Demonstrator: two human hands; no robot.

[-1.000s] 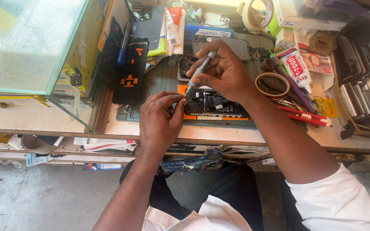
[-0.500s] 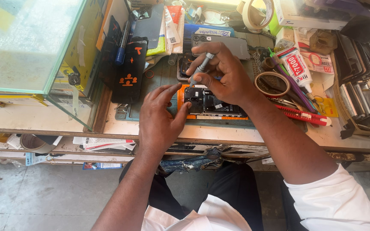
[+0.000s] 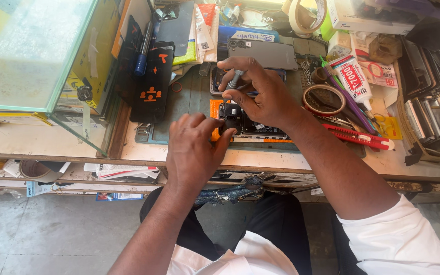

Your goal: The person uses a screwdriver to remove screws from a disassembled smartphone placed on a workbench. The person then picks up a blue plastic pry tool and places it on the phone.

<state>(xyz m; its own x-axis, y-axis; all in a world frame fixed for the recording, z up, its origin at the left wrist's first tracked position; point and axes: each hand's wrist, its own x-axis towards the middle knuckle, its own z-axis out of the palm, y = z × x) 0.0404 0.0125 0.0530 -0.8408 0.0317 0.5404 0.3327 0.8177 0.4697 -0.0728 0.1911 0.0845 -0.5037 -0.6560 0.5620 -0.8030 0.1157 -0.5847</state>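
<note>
broadly, a cluttered bench (image 3: 52, 140) runs across the view, with a glass case (image 3: 26, 51) standing on its left end. a green work mat (image 3: 189, 97) lies in the middle of the bench. a flat black case with orange marks (image 3: 151, 84) rests against the mat's left edge, and a grey phone back cover (image 3: 268, 53) lies at the mat's far side. a red-handled tool (image 3: 357, 136) lies at the right, just beside a roll of brown tape (image 3: 324, 100) and a white glue tube (image 3: 352, 76).

on the mat lies an opened phone (image 3: 253, 127), its dark inner boards showing over an orange frame. the left hand (image 3: 192, 150) rests at the phone's near left corner, its fingers curled down on that edge and steadying it. the right hand (image 3: 260, 94) hovers over the phone's upper end, its fingers pinched together on a small grey screwdriver (image 3: 234, 81), held nearly upright with the tip down at the phone's top part.
</note>
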